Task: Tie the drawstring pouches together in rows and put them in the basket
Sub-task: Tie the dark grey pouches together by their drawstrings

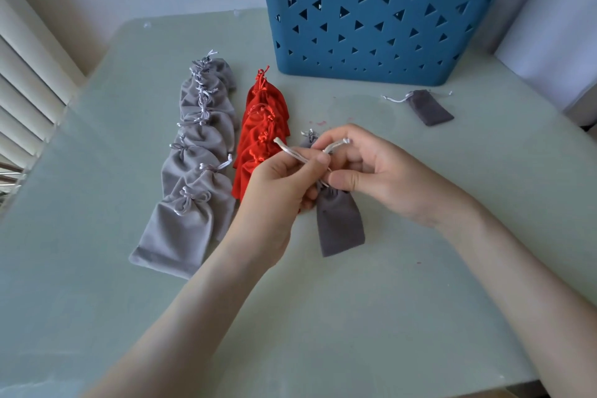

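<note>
On the pale green table (420,300), near its middle, both hands worked on one dark grey pouch (339,223). This pouch lay flat with its closed bottom toward the person and its gathered neck hidden under the fingers. The left hand (274,197) had its fingers curled and pinched the silver drawstring (290,150) between thumb and forefinger, with a free end sticking up and to the left. The right hand (381,171) was likewise curled, with thumb and fingers pinching the same cord at the pouch's neck. The top of a second dark grey pouch (308,139) showed just behind the hands; whether the two were joined could not be told. A row of red pouches (261,139) lay just to the left, partly covered by the left hand. A longer row of light grey pouches (197,152) lay beside it, further left. The blue basket (381,26) stood at the far edge, its wall pierced with triangular holes. A single dark grey pouch (431,110) lay apart, near the basket's right corner. White window slats (26,90) showed at far left.
</note>
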Tool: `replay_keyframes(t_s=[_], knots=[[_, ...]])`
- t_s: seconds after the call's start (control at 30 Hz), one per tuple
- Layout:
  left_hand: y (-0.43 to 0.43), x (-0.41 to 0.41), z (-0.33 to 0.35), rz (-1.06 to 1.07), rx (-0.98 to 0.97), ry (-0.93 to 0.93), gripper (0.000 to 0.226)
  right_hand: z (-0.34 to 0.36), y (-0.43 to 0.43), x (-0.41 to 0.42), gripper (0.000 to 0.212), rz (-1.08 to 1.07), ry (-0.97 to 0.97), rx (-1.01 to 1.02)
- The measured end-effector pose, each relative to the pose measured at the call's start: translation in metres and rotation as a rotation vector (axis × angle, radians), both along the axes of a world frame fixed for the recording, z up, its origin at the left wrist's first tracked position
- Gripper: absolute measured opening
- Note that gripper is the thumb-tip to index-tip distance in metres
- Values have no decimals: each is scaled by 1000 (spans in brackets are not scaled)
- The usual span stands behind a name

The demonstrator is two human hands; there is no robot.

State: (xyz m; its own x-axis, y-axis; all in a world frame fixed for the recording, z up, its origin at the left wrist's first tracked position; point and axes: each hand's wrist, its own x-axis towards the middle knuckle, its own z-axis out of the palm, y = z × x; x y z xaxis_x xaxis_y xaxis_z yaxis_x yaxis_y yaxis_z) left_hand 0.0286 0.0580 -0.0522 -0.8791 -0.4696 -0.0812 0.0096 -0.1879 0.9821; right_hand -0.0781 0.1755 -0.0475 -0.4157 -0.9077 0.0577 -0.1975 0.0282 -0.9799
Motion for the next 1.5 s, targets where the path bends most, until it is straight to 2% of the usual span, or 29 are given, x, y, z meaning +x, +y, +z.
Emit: replay_keyframes(t_s=[0.2,0.37,0.43,0.57,0.6,0.63,0.73,0.77,0.83,0.97,1.1,1.2,1.37,1.5], knots=[[-2,-2,-5,54,-12,9,17,0,-1,-5,39,29,-71,-37],[-3,-3,-2,-55,202,72,21,0,-2,-8,30,-14,-179,-61],[-7,-4,-3,-105,192,68,18,-2,-1,-10,26,-43,-158,-49],[-14,-3,-5,-113,15,23,12,-6,-1,-14,23,-52,-143,-58],[-14,-2,-5,-85,-81,19,7,-6,-1,-14,21,-46,-131,-60],[-14,-1,-5,-50,-216,18,2,-6,-1,-14,19,-42,-121,-61],[-11,-2,-10,104,-811,44,9,-7,-1,-13,20,-47,-58,-41],[-10,-3,-11,136,-954,58,8,-8,-2,-12,22,-42,-34,-30],[-8,-5,-16,164,-1111,50,13,-9,-4,-8,21,-8,-1,-10],[-9,-5,-24,202,-1214,55,7,-9,-7,-8,20,-17,2,18],[-5,-4,-21,271,-1312,144,17,-8,-3,-13,30,-50,23,36],[-5,-4,-21,276,-1367,197,19,-7,-3,-12,28,-26,11,53],[-9,-3,-22,237,-1315,191,22,-5,-3,-12,15,-77,25,90],[-10,0,-22,201,-1243,156,23,-7,-2,-16,18,-142,121,139]])
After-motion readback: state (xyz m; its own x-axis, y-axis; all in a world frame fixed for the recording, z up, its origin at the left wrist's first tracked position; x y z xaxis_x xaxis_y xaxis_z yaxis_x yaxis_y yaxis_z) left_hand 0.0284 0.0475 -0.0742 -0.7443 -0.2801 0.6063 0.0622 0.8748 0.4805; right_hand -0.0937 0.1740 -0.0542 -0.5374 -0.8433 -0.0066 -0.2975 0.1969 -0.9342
